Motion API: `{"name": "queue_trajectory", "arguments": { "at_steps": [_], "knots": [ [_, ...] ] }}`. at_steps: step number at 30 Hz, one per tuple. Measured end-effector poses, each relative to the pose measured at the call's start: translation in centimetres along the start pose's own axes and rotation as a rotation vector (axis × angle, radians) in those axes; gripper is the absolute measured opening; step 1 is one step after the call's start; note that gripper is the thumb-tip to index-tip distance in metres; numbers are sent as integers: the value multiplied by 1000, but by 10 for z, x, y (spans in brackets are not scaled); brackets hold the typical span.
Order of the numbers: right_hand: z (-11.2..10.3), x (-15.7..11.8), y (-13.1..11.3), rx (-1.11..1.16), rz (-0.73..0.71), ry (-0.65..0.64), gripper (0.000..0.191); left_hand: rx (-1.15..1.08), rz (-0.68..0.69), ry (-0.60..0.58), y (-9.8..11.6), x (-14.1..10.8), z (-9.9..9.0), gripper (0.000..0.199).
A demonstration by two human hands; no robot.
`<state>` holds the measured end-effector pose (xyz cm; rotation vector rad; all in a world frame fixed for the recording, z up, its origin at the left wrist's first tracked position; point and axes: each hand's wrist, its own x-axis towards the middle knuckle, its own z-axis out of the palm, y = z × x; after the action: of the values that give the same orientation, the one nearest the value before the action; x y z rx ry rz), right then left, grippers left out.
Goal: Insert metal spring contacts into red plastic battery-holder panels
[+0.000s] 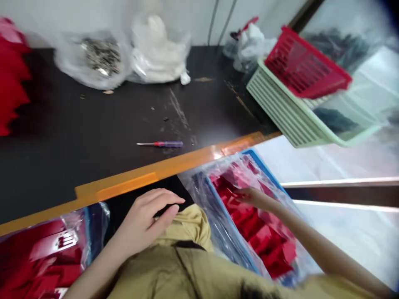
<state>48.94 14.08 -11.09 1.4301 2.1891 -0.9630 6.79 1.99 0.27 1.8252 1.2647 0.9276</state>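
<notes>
My right hand (251, 197) is down in a blue crate (268, 166) lined with clear plastic, among many flat red pieces (258, 232). Its fingers close on the edge of one darker red piece (228, 183); blur hides the exact grip. My left hand (152, 220) rests over my lap by the yellowish cloth of my clothing, fingers extended and loosely apart, holding nothing. On the dark table (102, 124) lies a screwdriver (168, 144) with a purple and red handle, its tip pointing left.
Orange tape (131, 182) runs along the table's front edge. Plastic bags with small metal parts (102, 56) and white items (158, 58) stand at the back. Red pieces (12, 79) are stacked far left. A red basket (308, 62) sits in a pale green basket (280, 108). More red pieces (40, 257) fill a lower-left crate.
</notes>
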Motion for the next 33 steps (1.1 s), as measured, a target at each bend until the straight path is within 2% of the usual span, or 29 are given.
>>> {"name": "queue_trajectory", "arguments": {
  "at_steps": [3,5,7,10,13,15,18,22,25,27,30,32,33],
  "knots": [
    [-57,-16,-77,105,-100,-83,47,-83,-92,72,3,-4,-6,21],
    [-90,-19,-137,131,-176,-17,50,-126,-108,157,6,-6,-13,32],
    [-116,-11,-200,66,-363,80,52,-146,-107,260,8,-7,-22,44],
    [-146,20,-291,-96,-566,148,48,-132,-128,430,5,-10,-38,51],
    [-169,63,-367,-257,-680,277,37,-37,-205,571,-5,-14,-56,54],
    [-179,93,-408,-346,-736,284,33,53,-267,617,-15,-18,-66,55],
    [-182,132,-452,-382,-820,193,31,168,-364,607,-27,-22,-82,57],
    [-174,173,-478,-356,-912,93,29,292,-451,533,-36,-24,-106,62],
    [-176,188,-473,-284,-965,172,31,377,-477,476,-38,-23,-128,63],
    [-184,186,-458,-216,-982,297,34,433,-472,444,-39,-21,-143,63],
    [-199,165,-423,-111,-1000,475,31,508,-446,409,-39,-12,-165,62],
    [-203,142,-396,-51,-965,512,30,543,-436,393,-40,-3,-177,62],
    [-203,130,-382,-45,-925,477,32,558,-429,387,-41,3,-182,62]
  ]
}}
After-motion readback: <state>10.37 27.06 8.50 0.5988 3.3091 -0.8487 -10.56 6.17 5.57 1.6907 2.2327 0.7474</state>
